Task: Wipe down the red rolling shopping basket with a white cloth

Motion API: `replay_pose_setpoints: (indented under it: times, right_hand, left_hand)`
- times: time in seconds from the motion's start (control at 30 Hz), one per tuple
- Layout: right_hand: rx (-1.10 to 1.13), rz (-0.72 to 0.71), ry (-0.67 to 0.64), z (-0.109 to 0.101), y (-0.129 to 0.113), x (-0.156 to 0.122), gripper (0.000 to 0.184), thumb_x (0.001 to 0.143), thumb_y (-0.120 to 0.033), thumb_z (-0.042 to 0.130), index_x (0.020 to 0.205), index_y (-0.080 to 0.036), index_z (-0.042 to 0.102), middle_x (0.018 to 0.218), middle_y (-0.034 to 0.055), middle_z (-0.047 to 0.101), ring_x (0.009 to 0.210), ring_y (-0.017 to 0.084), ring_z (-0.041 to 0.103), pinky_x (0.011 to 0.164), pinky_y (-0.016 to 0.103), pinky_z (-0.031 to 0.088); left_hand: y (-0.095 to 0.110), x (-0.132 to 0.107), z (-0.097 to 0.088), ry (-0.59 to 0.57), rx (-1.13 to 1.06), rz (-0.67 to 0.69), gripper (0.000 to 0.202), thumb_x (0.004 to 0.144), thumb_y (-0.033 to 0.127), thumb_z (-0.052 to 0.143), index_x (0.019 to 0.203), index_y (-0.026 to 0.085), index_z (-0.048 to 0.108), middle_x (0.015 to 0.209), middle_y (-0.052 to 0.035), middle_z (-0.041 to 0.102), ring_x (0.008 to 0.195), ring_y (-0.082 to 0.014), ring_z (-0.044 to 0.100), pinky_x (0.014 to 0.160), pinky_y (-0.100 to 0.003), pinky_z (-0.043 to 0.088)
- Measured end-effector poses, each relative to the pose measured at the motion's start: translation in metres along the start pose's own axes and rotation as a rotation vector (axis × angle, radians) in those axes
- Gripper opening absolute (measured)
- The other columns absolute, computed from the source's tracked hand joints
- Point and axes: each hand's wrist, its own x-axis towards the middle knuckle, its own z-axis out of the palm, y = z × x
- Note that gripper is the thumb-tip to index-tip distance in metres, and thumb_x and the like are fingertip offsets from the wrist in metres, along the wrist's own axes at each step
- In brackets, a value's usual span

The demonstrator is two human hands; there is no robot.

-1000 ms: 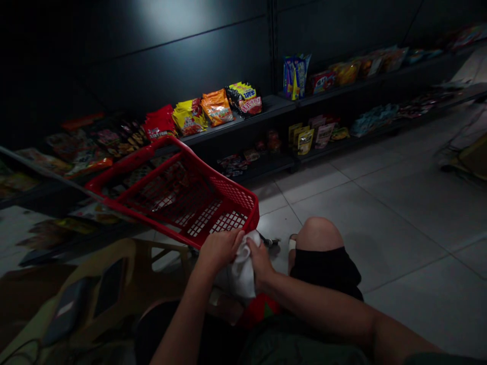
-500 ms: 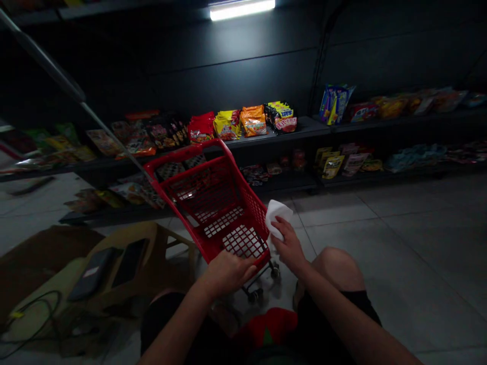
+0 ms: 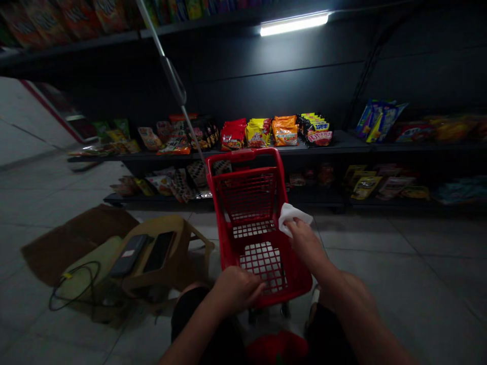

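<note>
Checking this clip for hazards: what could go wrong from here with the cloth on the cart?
1. Only the left hand grips the red cart at its near rim; a firm push by the right hand with the white cloth might slide it over the tiled floor.
2. The stool bearing two dark devices stands close beside the cart; a shove might knock it.
3. Dim light may hide spots.

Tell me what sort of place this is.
Probably a small convenience store: dark shelves of bright snack packets, and a red shopping trolley, gripped by the left hand while the right hand holds a white cloth at its rim.
</note>
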Motion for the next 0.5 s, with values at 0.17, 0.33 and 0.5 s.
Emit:
replay_pose_setpoints:
  times: [0.17,0.33,0.5]
  right_hand:
    - [-0.055,-0.063,0.070,-0.016,-0.007,-0.036,0.037,0.083,-0.009,0.053,0.116,-0.021,0.064,0.132,0.0142,0.057,0.121,0.030,0.051,0.102,0.046,0.041]
    - [0.226,-0.243,-0.168,-0.036,-0.032,0.008,0.038,0.077,-0.006,0.054,0.106,-0.026,0.069,0.118,0.0069,0.067,0.111,0.025,0.059,0.096,0.040,0.046]
    - [0.760,-0.222,-0.143,0.004,-0.092,0.113,0.033,0.078,-0.011,0.055,0.107,-0.023,0.068,0.107,0.0024,0.068,0.103,0.019,0.062,0.096,0.034,0.046]
  left_hand:
    - [0.005,-0.008,0.004,0.300,-0.315,-0.082,0.028,0.097,0.023,0.042,0.117,0.025,0.062,0.112,-0.0038,0.073,0.100,-0.0154,0.068,0.088,-0.029,0.053]
    - [-0.010,0.003,-0.018,0.479,-0.573,-0.216,0.032,0.099,0.024,0.037,0.123,0.026,0.059,0.115,-0.0066,0.067,0.110,-0.0168,0.062,0.097,-0.034,0.051]
    - [-0.042,0.036,-0.021,0.787,-0.591,-0.343,0.040,0.098,0.028,0.040,0.138,0.025,0.045,0.140,-0.0113,0.051,0.131,-0.0222,0.048,0.113,-0.048,0.037]
